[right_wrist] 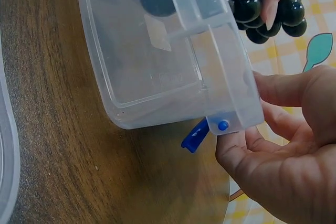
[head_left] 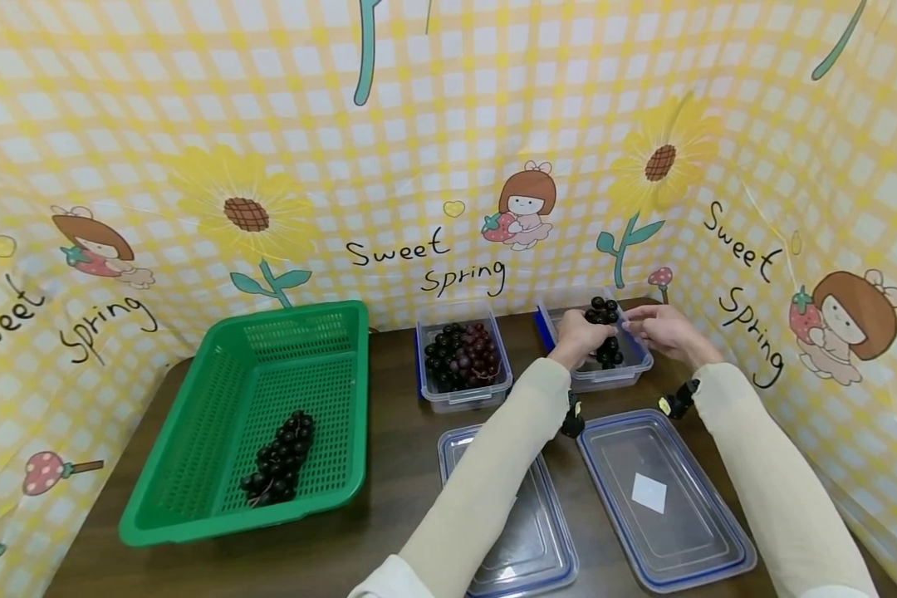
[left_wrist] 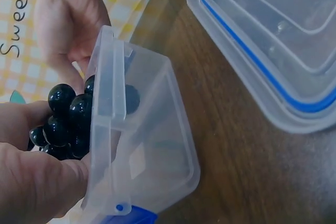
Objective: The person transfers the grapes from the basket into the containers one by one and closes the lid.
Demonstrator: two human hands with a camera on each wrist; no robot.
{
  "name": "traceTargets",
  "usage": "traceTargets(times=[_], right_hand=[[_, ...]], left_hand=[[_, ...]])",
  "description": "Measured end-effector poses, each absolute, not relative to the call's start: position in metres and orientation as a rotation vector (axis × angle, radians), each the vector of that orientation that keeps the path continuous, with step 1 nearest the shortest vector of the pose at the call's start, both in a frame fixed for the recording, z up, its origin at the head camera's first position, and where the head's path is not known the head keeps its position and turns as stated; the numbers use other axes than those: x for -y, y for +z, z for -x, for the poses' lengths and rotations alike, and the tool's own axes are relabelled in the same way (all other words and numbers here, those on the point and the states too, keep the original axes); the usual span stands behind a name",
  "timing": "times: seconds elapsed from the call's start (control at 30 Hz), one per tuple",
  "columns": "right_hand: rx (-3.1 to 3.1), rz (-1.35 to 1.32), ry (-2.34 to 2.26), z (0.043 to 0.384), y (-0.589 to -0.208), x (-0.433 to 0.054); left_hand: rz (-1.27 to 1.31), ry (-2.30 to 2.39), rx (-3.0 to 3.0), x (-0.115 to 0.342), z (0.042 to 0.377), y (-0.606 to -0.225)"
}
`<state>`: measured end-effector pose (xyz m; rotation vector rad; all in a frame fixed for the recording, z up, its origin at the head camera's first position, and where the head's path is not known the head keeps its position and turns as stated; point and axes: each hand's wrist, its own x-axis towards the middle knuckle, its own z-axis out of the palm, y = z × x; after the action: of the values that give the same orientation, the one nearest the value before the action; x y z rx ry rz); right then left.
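Beige sleeves (head_left: 486, 469) foremost; left hand (head_left: 579, 335) grips grapes (head_left: 609, 353), right hand (head_left: 669, 330) beside them pinches container (head_left: 605, 379).

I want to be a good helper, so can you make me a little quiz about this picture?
1. Which hand holds the dark grapes at the right-hand box?
A) left
B) right

2. True or false: the two lids lie on the table, off the boxes.

3. Fill the gap: the colour of the basket is ____.

Key:
1. A: the left hand holds them.
2. True.
3. Green.
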<state>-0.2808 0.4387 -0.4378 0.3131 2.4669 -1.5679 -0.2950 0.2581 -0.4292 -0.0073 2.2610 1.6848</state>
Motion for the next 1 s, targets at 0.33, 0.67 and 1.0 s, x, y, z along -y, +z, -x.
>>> traceTargets(times=[0.33,0.67,1.0], right_hand=[[-2.469,-0.3,-1.579,0.28,-0.442,-0.439],[-2.47,-0.308,-1.596,0.281,-0.439,-0.442],[-2.485,-0.302,-1.58,0.279,-0.438,-0.437]], left_hand=[[-0.022,1.57,-2.361,-0.264,0.289,-0.442],[-0.008,1.511,-2.375,-0.269,0.29,-0.439],[0.088,1.685,-2.182,-0.269,0.291,-0.444]])
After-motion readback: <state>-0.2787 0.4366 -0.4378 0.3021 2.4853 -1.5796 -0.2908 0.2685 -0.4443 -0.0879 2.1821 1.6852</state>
